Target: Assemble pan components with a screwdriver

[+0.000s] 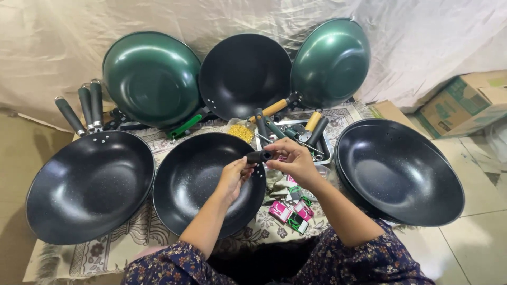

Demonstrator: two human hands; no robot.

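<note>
Both hands are meeting at the rim of the center black wok, approx 1 o'clock on its edge. The left hand is pinching the rim there, fingers closed on it. The right hand is clamped round a short black handle, pressing its end against the same spot. Whether a screw is already in, can't tell; too small.

Progress, judging by the layout: this wok's handle is being seated but doesn't look fastened yet. The wok at 9 o'clock is showing rivet holes w/ no handle. The stack of woks at 3 o'clock is also bare. Spare handles are waiting in the metal tray at 12 o'clock, w/ more black ones lying at 10 o'clock. So most pans are looking undone.

Materials: black woks are showing a matte, speckled non-stick coat, deep round bowls. Two green woks are leaning on the back cloth, glossy enamel-like. A black wok is leaning between them, w/ a wood-tone handle. Floral mat underneath, woven w/ fringe. Small pink-and-green packets are lying at 5 o'clock, and a bag of yellow bits near the tray.
</note>
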